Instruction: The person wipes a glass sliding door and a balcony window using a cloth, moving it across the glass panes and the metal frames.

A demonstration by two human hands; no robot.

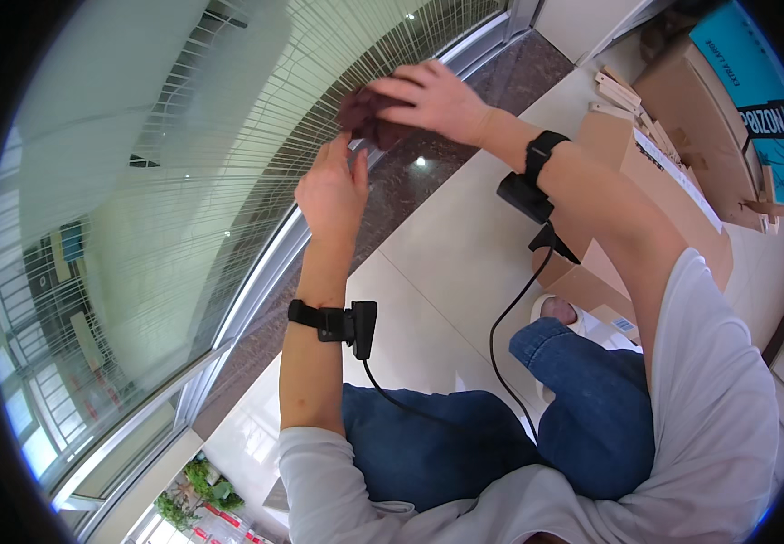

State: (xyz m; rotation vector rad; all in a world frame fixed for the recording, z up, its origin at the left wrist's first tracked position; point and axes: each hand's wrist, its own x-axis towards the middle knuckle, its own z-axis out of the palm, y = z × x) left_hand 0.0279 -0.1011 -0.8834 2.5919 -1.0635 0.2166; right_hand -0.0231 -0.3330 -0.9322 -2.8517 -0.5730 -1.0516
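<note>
My right hand (433, 98) holds a crumpled dark maroon cloth (375, 119) near a large glass window panel (229, 136) with a white metal frame. The fingers lie over the cloth, and the hand is slightly blurred. Just below and left of the cloth is my left hand (331, 187), its fingertips raised close to the cloth's lower edge and the glass; no object shows in it. Whether those fingertips touch the glass I cannot tell. Both wrists carry a black strap with a small black device and a cable.
A dark stone sill (412, 166) runs along the frame's foot, beside pale floor tiles (426, 272). Open cardboard boxes (671, 183) holding wooden pieces (620, 92) stand at the right, with a blue box (745, 81) above. Green plants (205, 486) are at the lower left.
</note>
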